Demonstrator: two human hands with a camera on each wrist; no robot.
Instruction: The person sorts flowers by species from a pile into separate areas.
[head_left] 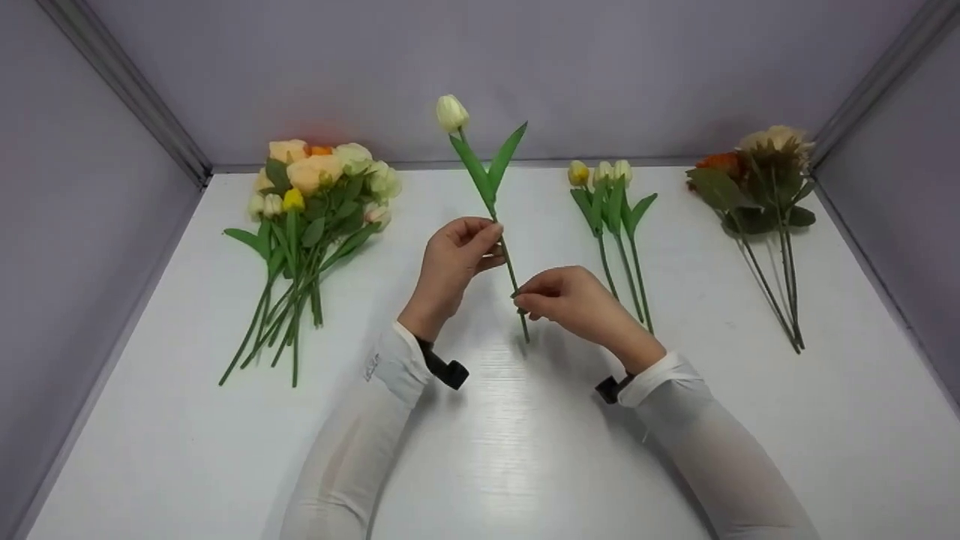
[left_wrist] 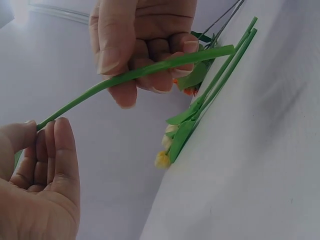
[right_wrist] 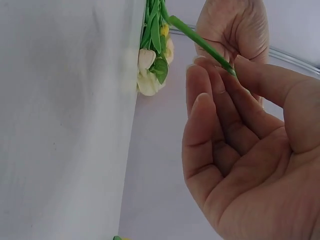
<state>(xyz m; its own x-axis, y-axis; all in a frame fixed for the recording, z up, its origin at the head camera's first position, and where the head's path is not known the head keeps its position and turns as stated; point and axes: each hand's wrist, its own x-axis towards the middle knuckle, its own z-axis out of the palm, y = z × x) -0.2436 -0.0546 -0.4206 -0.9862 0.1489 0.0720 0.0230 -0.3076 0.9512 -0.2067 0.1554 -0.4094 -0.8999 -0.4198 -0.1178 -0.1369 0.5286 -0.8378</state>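
Observation:
A white tulip (head_left: 452, 113) with two long green leaves is held up over the middle of the table, its bloom tilted to the upper left. My left hand (head_left: 459, 255) pinches its stem just below the leaves between thumb and fingers. Lower down, my right hand (head_left: 574, 304) pinches the same green stem (left_wrist: 150, 69) near its cut end, which sticks out past the fingers. In the right wrist view the stem's end (right_wrist: 192, 37) points away from the right hand's fingertips, with the left hand behind it.
On the white table (head_left: 495, 450), a mixed pile of flowers (head_left: 315, 176) lies at the left. Several tulips (head_left: 611, 202), yellow and white, lie just beyond the right hand. Orange and cream flowers (head_left: 772, 161) lie at the far right. Grey walls enclose the back and sides.

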